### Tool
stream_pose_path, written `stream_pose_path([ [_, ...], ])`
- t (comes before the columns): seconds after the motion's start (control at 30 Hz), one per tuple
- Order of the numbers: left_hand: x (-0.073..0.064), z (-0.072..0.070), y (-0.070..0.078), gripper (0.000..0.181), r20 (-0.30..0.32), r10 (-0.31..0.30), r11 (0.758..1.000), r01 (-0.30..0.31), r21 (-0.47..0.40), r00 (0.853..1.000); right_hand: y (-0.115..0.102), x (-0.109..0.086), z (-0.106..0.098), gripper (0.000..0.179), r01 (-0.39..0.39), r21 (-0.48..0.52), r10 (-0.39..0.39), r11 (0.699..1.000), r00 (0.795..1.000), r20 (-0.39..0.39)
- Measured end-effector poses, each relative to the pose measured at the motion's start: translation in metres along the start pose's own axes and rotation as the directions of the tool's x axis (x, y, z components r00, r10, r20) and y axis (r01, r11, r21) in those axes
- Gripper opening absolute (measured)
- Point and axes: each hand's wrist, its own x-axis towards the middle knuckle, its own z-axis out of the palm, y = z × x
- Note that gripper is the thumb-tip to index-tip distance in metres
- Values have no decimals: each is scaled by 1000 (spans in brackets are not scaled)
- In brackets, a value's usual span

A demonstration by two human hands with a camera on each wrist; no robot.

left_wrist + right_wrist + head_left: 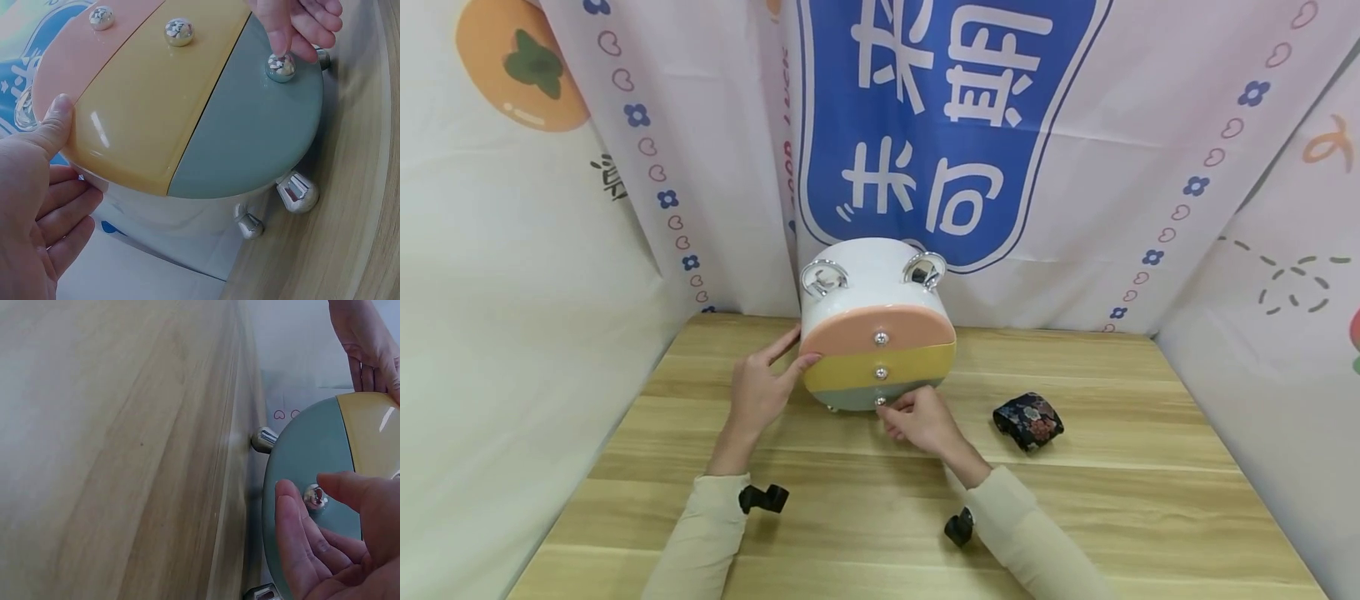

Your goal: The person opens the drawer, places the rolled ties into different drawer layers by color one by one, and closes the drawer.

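A small oval drawer cabinet stands near the back of the table, with a white body and shiny ring handles. Its pink, yellow and grey-green drawer fronts each carry a round silver knob; all are closed. My left hand steadies the cabinet's left side, thumb on the front edge and loosely straight fingers along the side. At the lowest knob, on the grey-green front, my right hand has thumb and forefinger on either side, pinching it. The remaining right fingers are bent below.
A rolled dark floral necktie lies on the wooden table, right of my right hand. Silver feet hold the cabinet off the tabletop. Printed cloth hangs close behind it, and cloth walls rise on both sides.
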Motion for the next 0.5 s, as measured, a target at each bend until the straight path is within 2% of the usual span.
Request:
stream_pose_path([
  [0.2, 0, 2, 1, 55, 7, -16, 1000, 16, -9, 1000, 0, 3, 3, 26, -5, -11, 5, 1000, 1000, 0],
  [0.5, 1, 2, 0, 54, -5, -10, 1000, 10, -7, 1000, -6, 7, 3, 27, -7, -59, 6, 998, 1000, -3],
])
